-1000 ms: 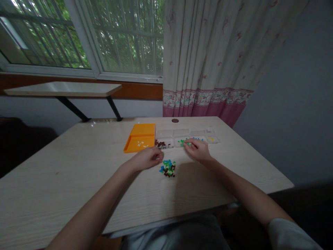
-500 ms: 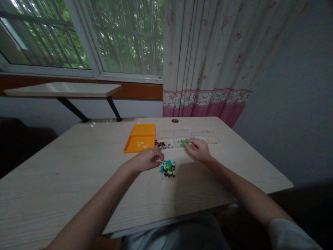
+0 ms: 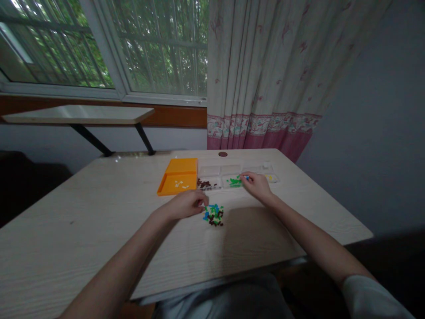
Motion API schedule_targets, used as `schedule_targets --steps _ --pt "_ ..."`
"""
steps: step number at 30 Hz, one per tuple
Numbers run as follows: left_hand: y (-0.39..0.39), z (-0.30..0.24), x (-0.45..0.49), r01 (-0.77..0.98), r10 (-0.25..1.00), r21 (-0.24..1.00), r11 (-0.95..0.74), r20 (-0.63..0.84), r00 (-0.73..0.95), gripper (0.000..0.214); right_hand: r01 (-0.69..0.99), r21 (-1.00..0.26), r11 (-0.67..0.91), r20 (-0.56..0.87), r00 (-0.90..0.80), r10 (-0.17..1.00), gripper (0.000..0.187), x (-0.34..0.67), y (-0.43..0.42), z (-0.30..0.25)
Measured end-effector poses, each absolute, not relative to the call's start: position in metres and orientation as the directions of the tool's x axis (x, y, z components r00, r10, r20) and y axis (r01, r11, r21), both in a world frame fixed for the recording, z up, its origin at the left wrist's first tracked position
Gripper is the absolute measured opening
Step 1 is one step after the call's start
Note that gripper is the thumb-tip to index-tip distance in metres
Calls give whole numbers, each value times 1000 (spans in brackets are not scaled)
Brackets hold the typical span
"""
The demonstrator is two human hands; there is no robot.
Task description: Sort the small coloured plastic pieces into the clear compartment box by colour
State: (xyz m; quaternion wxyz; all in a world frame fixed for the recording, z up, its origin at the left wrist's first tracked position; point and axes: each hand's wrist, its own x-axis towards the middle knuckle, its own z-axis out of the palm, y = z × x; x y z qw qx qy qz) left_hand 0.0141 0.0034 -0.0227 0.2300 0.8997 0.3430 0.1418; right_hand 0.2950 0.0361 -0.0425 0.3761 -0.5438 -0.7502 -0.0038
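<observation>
On the table in front of me lies a mixed pile of small pieces (image 3: 213,215), blue, green, brown and pale yellow. My left hand (image 3: 189,204) rests at the pile's left edge, fingers curled toward the thumb; anything between them is hidden. My right hand (image 3: 257,184) is over the clear compartment box (image 3: 221,188), its fingers pinched beside the green pieces (image 3: 235,181). A speck of blue shows at those fingertips, but I cannot tell whether it is held or lies behind. Brown pieces (image 3: 205,183) fill the compartment further left.
An open orange case (image 3: 182,166) with white pieces (image 3: 181,184) in it stands left of the clear box. Yellow pieces (image 3: 269,177) lie in the box's right end. Behind are a round hole (image 3: 222,154) in the table, a raised shelf (image 3: 79,114) and a curtain (image 3: 262,88).
My right hand has shifted slightly right, from over the green pieces to their right side, uncovering more of them. My left hand and the pile look almost unchanged.
</observation>
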Motion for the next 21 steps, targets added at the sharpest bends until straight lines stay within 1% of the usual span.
schedule_targets --steps 3,7,11,13,15,17,21 --pt "4 -26 13 539 682 553 -636 76 727 14 831 -408 378 550 -107 828 30 297 39 -44" --pt "5 -29 12 516 664 573 -637 68 745 12 820 -411 397 542 -130 830 31 291 32 -40" --pt "4 -28 13 533 677 569 -626 58 734 17 808 -374 455 497 -239 834 29 280 21 -39" --pt "3 -26 16 530 692 582 -616 77 718 19 794 -346 500 467 -316 826 26 274 17 -40" --pt "1 -23 19 497 700 625 -602 113 705 23 763 -323 559 447 -398 801 24 267 12 -42" --pt "-2 -22 25 445 712 698 -561 132 690 28 725 -298 622 458 -463 759 23 259 8 -45" --pt "-7 -24 37 335 756 856 -394 95 647 39 697 -222 682 513 -511 690 22 246 -2 -48"
